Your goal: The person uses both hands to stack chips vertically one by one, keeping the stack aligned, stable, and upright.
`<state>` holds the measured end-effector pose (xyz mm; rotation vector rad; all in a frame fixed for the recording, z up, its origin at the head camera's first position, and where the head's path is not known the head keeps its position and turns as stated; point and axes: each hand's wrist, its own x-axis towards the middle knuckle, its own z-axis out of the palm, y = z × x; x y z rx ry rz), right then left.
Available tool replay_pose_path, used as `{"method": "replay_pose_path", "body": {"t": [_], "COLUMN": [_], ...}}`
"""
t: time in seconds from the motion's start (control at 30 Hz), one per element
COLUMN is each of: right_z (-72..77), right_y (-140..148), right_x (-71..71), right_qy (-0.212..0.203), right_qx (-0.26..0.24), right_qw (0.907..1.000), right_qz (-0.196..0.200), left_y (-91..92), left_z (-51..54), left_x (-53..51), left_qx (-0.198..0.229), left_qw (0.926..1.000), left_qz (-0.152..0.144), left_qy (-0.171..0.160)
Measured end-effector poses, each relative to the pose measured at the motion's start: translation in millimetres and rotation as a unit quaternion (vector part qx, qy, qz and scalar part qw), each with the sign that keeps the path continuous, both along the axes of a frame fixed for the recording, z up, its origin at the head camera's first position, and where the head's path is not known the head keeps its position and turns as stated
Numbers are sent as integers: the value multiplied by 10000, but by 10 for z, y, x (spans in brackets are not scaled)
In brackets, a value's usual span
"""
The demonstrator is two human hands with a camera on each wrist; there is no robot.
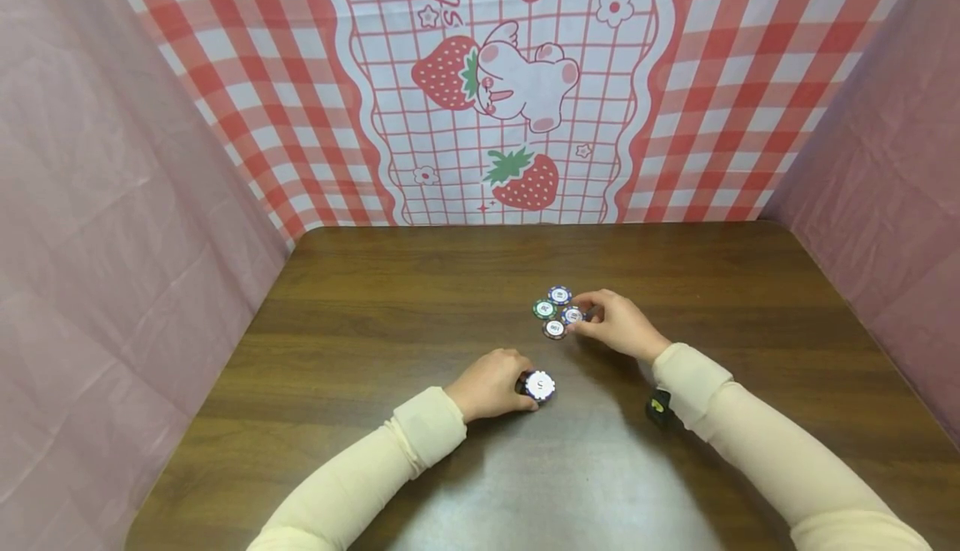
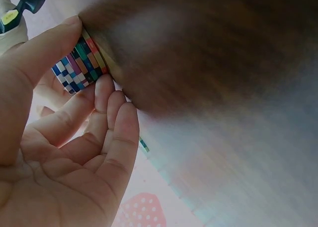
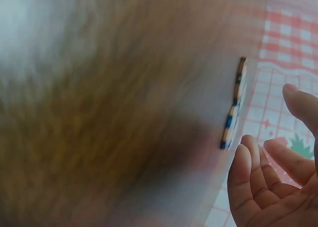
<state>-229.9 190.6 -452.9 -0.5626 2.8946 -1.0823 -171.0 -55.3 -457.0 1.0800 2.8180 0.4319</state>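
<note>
In the head view, my left hand [image 1: 495,384] grips a stack of poker chips [image 1: 539,386] with a white-centred chip on top. The left wrist view shows the stack's [image 2: 79,65] multicoloured edges between thumb and fingers. Farther back, my right hand [image 1: 618,324] reaches over a blue-rimmed chip [image 1: 573,316], thumb and fingers spread about it. Beside that chip lie another blue-rimmed chip [image 1: 558,295], a green-rimmed chip [image 1: 545,309] and a dark-rimmed chip [image 1: 555,329]. In the right wrist view, a gap separates thumb and fingertips; whether they touch a chip I cannot tell.
A brown wooden table [image 1: 360,309] carries the chips. Behind it hangs a red-checked strawberry cloth [image 1: 300,117], with pink curtains [image 1: 112,201] at both sides. A dark wrist-worn device [image 1: 659,407] sits under the right sleeve.
</note>
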Motion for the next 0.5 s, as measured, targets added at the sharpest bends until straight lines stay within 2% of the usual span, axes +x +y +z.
{"method": "replay_pose_path", "body": {"t": [0.27,0.5], "right_z": [-72,-114], "right_y": [59,62], "right_x": [-118,-195], "right_qy": [11,-6], "right_qx": [251,387], "right_qw": [9997,9992], "right_qz": [-64,50], "left_y": [4,3], "left_z": [-1,7], "left_x": [1,7], "left_qx": [28,8], "left_qw": [10000,10000], "left_qz": [-9,-16], "left_qy": [-21,8]}}
